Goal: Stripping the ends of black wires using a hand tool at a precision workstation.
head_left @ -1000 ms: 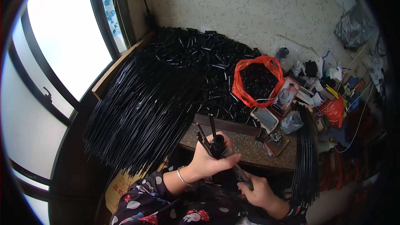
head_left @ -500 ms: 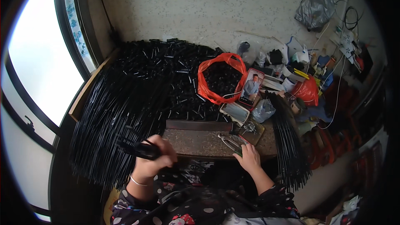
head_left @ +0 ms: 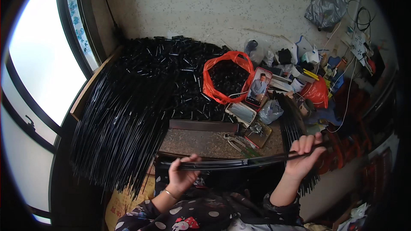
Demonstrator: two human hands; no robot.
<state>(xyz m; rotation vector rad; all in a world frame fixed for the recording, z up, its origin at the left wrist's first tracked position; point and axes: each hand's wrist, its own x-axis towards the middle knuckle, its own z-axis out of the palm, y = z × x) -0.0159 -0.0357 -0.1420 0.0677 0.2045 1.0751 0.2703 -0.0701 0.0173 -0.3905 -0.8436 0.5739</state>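
Note:
In front of my body, a long, thin bundle of black rods (head_left: 233, 164) stretches sideways, bowing slightly and rising toward the right. My left hand (head_left: 184, 175) is closed loosely about its left end, a little blurred. My right hand (head_left: 303, 156) has its fingers wrapped round the right end. Behind the bundle, pincers (head_left: 235, 143) with green handles lie on the worn tabletop (head_left: 188, 141). To the left, a large mass of similar black rods (head_left: 124, 132) hangs over the table's front edge.
Short black tubular pieces (head_left: 171, 60) are heaped at the back. An orange plastic bag (head_left: 209, 90) stands open with dark pieces inside. Near it are a phone (head_left: 258, 86), a small tray (head_left: 242, 113) and a clear bag (head_left: 270, 111). More rods (head_left: 289, 115) hang at the right.
My right hand has left the pincers and moved up and right onto the rods' end. My left hand has moved right and lower; the rods now lie stretched across between both hands.

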